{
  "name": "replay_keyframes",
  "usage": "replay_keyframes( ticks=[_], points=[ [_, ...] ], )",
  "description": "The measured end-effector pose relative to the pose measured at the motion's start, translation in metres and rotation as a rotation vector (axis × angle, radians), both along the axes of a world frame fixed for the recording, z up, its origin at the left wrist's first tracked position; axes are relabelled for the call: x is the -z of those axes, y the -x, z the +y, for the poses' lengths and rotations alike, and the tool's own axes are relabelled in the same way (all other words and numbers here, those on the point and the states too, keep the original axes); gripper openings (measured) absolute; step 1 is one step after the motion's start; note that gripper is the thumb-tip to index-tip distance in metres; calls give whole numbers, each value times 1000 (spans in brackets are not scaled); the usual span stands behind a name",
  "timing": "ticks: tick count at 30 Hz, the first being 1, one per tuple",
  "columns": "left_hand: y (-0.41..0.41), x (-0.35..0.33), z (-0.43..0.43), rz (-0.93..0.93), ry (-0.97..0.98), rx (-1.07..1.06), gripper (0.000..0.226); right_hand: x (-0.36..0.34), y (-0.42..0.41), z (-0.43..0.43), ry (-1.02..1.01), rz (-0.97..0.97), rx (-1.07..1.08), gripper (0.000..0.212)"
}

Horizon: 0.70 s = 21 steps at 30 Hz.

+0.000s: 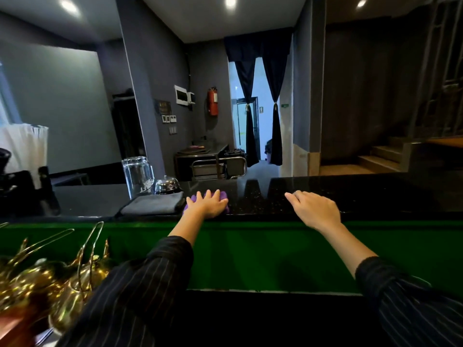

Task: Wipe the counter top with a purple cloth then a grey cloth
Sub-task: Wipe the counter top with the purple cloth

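Note:
The black speckled counter top (363, 194) runs across the view at chest height. My left hand (208, 204) lies flat on a purple cloth (222, 195) near the counter's front edge, fingers spread over it; only the cloth's edges show around the hand. Just to its left lies a folded grey cloth (152, 205), flat on the counter and untouched. My right hand (315, 209) rests on the counter's front edge further right, fingers loosely curled, with nothing in it.
An upturned clear glass jug (137, 176) and a chrome desk bell (167, 186) stand behind the grey cloth. Dark equipment (22, 189) sits at far left. Gold metal ornaments (50, 279) lie below at lower left. A green panel (250, 254) drops beneath the counter.

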State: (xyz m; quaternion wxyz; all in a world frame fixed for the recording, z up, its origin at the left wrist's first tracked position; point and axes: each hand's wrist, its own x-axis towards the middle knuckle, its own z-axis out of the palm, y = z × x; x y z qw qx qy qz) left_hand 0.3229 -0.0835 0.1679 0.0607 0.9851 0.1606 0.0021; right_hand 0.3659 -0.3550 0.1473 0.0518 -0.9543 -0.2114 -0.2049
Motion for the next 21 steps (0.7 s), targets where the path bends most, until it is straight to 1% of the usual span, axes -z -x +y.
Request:
replay_keyframes(
  ticks=[3, 6, 8, 11, 15, 17, 19, 21],
  points=[
    [-23, -3, 4, 14, 4, 7, 60, 1, -1, 3, 9, -30, 5, 45],
    [-52, -7, 1, 30, -2, 23, 59, 7, -11, 4, 36, -62, 31, 41],
    [-71, -8, -8, 39, -13, 32, 60, 9, -16, 4, -21, -75, 67, 52],
    [-90, -9, -30, 48, 3, 71, 63, 6, -19, 4, -120, -42, 99, 47],
    [-74, -5, -68, 5, -9, 247, 56, 3, -12, 4, -148, 20, 103, 45],
    [-62, -2, -72, -12, 6, 331, 54, 2, -6, 5, -165, 58, 106, 44],
    [-60, -1, -58, -5, 6, 355, 54, -1, 0, 5, -153, 91, 110, 44],
    [-69, -2, -33, 7, -10, 300, 55, -3, 2, 5, -123, 108, 109, 45]
  ],
)
